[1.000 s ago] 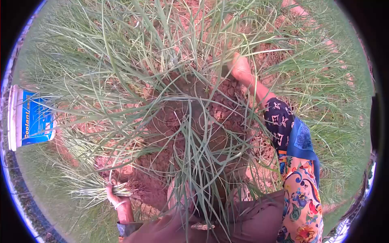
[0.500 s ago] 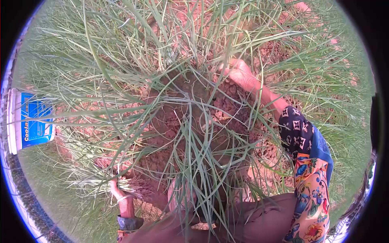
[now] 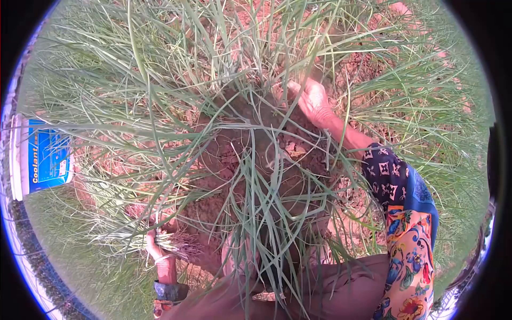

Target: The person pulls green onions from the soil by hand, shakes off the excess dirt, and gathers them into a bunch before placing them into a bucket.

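Observation:
My left hand (image 3: 154, 248), low on the left, is closed around a bundle of pulled green onions (image 3: 120, 237). Their thin roots point right and the leaves fan out to the left. Farther up and to the right, my right hand (image 3: 316, 101) reaches in at the base of the standing green onion plants (image 3: 256, 66). Its thumb and fingers are apart, with the fingertips partly hidden among the stems. Long loose-looking green leaves (image 3: 261, 208) hang across the middle of the view, over the soil and my legs.
A white and blue coolant bucket (image 3: 50, 154) stands at the far left among the plants. Reddish crumbly soil (image 3: 218, 165) lies between my hands, in front of my knees (image 3: 341, 288). Dense green growth surrounds the spot on both sides.
My right hand has shifted slightly, and its fingers have gone from curled to more spread. The left hand still holds its bundle in nearly the same place.

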Demonstrator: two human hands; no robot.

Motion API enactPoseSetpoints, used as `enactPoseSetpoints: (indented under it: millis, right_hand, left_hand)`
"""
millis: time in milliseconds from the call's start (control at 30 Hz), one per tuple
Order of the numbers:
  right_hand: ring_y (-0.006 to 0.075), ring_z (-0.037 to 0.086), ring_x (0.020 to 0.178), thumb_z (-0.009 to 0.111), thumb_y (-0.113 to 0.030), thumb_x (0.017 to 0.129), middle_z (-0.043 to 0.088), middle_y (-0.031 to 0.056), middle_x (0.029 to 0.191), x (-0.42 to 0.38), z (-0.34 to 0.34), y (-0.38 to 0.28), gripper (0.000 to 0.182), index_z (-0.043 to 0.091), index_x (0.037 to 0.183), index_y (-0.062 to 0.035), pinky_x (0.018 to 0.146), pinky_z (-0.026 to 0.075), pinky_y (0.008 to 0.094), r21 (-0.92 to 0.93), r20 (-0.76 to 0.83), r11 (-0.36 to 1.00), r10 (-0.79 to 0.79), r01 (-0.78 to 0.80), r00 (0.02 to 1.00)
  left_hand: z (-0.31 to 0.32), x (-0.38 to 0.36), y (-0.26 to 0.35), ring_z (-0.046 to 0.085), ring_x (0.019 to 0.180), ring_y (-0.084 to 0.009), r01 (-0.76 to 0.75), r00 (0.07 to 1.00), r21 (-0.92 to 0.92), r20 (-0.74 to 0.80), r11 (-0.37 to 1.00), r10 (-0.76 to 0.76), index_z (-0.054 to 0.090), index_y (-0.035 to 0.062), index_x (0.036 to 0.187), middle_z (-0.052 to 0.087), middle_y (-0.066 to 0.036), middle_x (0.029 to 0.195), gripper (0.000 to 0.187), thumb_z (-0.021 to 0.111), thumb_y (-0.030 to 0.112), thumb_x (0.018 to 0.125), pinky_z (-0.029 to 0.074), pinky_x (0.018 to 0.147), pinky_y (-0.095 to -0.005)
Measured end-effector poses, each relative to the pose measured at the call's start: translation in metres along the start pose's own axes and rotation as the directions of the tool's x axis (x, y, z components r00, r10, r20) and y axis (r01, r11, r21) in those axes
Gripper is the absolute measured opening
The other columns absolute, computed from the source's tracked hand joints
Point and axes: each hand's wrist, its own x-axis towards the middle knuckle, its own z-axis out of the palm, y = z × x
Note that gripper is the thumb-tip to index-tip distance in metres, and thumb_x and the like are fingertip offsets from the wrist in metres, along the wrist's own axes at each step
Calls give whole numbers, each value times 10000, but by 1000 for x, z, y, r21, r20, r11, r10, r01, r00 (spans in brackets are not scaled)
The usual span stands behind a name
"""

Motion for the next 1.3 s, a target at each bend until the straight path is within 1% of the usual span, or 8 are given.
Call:
enactPoseSetpoints:
  millis: [33,500,600,667,700,733,767,1300]
  right_hand:
    - [194,514,597,525,-201,860,484,164,597,-5,-18,-18,241,528,827,37,581,409,360,-404,-1,911,93,-85,996]
    - [401,534,705,606,-188,757,539,227,729,15,3,28,191,576,757,0,597,430,424,-620,-10,753,-287,219,958]
    - [376,541,631,613,-205,768,480,248,636,22,-1,12,255,540,743,38,567,413,438,-732,-25,679,45,-49,999]
    - [196,545,581,613,-222,800,540,139,615,29,-10,42,256,562,739,22,503,416,346,130,-42,956,269,-261,962]
    - [136,527,567,613,-215,810,559,88,622,37,-3,73,239,572,751,13,485,416,299,770,35,556,455,-314,890]
    - [110,528,556,619,-169,810,570,22,679,17,2,18,175,575,783,-1,486,426,230,75,5,991,114,-114,993]
    - [111,565,579,644,-118,784,580,20,703,32,-10,37,133,585,803,0,520,458,240,-58,124,969,246,-240,961]
    - [409,550,736,591,-360,784,552,219,718,13,32,4,371,561,752,8,645,427,470,-686,372,659,-47,308,927]
  left_hand:
    - [2,0,-1,559,654,-145,-12,1000,-7,12,1000,12,563,49,911,575,-27,721,159,546,186,833,475,590,-290]
    - [-21,11,-7,598,873,-263,10,999,53,51,999,-13,534,-14,1091,610,-131,969,346,499,212,831,490,808,-408]
    - [-8,-2,-3,588,767,-212,65,997,-79,57,995,-60,554,6,990,606,-94,862,244,535,186,826,493,730,-360]
    - [0,-7,3,548,646,-161,69,996,-89,66,994,-63,553,19,916,575,-57,749,181,574,166,812,477,642,-305]
    - [3,-9,5,565,671,-166,26,998,5,58,1000,-26,553,6,941,591,-75,787,225,565,195,821,483,644,-296]
    - [-3,-7,1,573,690,-167,-14,997,28,73,1000,12,553,0,955,596,-82,805,246,558,211,828,486,646,-295]
    - [-11,-4,-2,581,709,-169,-53,995,49,90,997,49,552,-5,969,602,-88,822,268,550,227,835,489,647,-295]
    - [-15,3,-6,572,644,-172,10,1000,-25,22,1000,-10,548,19,957,597,-73,797,274,563,259,825,486,584,-298]
